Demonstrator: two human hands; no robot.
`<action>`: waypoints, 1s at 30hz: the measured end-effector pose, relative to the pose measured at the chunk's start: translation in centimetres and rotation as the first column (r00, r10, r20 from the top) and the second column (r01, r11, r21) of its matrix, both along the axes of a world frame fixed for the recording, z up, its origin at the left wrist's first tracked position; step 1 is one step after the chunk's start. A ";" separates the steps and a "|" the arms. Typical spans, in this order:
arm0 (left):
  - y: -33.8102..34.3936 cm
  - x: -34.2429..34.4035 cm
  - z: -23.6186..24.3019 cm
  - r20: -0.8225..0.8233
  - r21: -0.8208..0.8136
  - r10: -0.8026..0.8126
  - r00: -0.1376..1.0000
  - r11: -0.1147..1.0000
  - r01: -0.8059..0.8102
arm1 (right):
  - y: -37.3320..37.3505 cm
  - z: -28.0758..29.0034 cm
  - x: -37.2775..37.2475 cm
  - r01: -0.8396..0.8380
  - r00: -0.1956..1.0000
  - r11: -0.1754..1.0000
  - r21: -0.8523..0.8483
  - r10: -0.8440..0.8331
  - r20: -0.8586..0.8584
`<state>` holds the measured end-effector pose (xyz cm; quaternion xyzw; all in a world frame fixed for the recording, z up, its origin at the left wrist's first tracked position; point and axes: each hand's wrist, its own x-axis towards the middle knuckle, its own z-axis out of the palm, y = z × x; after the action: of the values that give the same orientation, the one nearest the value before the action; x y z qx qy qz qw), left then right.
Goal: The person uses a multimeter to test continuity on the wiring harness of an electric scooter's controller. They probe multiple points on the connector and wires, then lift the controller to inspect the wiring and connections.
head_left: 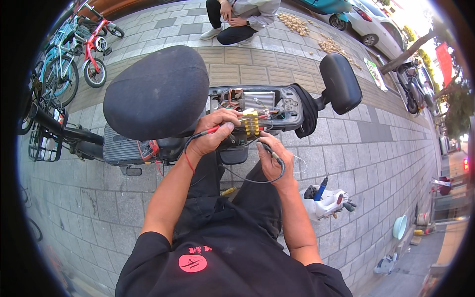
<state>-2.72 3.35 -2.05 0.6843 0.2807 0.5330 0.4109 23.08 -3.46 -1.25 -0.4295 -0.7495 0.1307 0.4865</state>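
- Left hand [210, 140]: pinching red test probe [213, 129], at yellow terminal block's [251, 122] eight o'clock.
- Right hand [271, 167]: gripping black test probe [269, 149], five o'clock.
- Step, apparently: probing contacts; next calls for steady tips.

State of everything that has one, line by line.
Left hand: closed around red probe
Right hand: closed around black probe
Yellow block: between the hands; probe contact unclear
Scooter compartment: open, wiring exposed
White container: holding tools
Blue tool: tilted, in container
Red bicycle: upright
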 end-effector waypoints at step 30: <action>-0.2 0.4 -0.7 0.037 0.074 0.039 0.999 0.996 -0.042 | -0.6 -2.4 0.0 0.065 0.985 0.965 -0.256 -0.104 -0.140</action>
<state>-2.28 3.19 -2.76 0.6838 0.2669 0.5635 0.3790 23.09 -4.05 -3.70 -0.5078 -0.6686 0.2356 0.4895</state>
